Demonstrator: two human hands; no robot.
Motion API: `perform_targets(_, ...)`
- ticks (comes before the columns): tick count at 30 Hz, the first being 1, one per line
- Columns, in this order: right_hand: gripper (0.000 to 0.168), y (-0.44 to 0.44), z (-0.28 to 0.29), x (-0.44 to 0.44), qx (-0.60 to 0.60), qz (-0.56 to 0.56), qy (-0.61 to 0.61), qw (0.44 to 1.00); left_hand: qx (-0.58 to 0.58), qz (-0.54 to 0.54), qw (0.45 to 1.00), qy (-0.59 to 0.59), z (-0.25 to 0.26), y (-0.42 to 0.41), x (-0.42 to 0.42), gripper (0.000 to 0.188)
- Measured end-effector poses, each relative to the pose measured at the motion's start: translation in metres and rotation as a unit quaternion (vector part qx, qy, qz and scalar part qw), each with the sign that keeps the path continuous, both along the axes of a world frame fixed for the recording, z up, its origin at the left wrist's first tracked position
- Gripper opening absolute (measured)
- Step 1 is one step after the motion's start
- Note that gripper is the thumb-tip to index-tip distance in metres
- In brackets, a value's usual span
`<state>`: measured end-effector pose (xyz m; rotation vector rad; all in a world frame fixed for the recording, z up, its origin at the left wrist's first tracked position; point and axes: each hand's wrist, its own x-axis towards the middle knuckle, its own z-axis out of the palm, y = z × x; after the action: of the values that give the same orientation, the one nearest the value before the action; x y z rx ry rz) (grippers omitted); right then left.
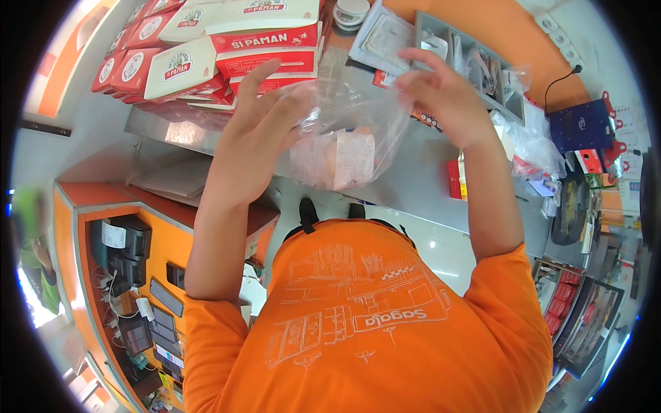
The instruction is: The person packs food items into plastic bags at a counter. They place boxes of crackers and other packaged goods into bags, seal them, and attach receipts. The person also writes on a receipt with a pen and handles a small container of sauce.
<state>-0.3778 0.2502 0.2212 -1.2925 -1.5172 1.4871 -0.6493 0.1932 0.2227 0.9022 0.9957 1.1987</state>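
Note:
A clear plastic bag [384,137] hangs between my hands above the front edge of the metal counter [413,170]. Inside it are a wrapped item and a printed paper slip [354,159]. My left hand [263,118] is at the bag's left side, fingers bent around its gathered plastic, index finger raised. My right hand [444,93] is at the upper right edge of the bag, thumb and fingers close together on the plastic, one finger extended. Stacked red and white cardboard food boxes [181,67] stand just beyond my left hand.
A grey divided organizer [465,57] holds packets at the back right. Beside it lie papers [382,38] and a small white scale [351,14]. Plastic bags [534,142] lie farther right. An orange shelf unit [67,232] with phones and printers stands at left, and a person [36,253] is at the far left.

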Motion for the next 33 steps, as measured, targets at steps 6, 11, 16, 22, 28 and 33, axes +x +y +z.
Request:
perform_targets(6,0.059,0.006,-0.042,-0.054,0.296,-0.012,-0.286,0.911,0.098,-0.06,0.928,0.353,0.005,0.023,0.036,0.067)
perform_targets(11,0.053,0.051,-0.022,-0.037,0.099,0.172,-0.143,0.97,0.342,0.035,0.863,0.37,-0.163,0.015,0.048,0.142)
perform_targets(16,0.052,0.023,-0.066,-0.082,0.131,-0.066,-0.16,0.976,0.236,0.028,0.922,0.305,-0.218,0.04,0.111,0.128)
perform_targets(22,0.054,-0.083,-0.106,-0.062,0.344,0.004,-0.211,0.915,0.102,0.072,0.985,0.118,-0.249,0.071,0.121,0.071)
perform_targets(28,0.065,-0.115,-0.201,0.064,0.17,-0.16,-0.033,0.972,0.347,0.173,0.83,0.4,-0.181,0.081,0.095,0.019)
perform_targets(33,0.082,-0.035,-0.259,0.055,0.127,-0.095,0.453,0.877,-0.114,0.093,0.926,0.346,-0.027,0.083,0.137,0.049)
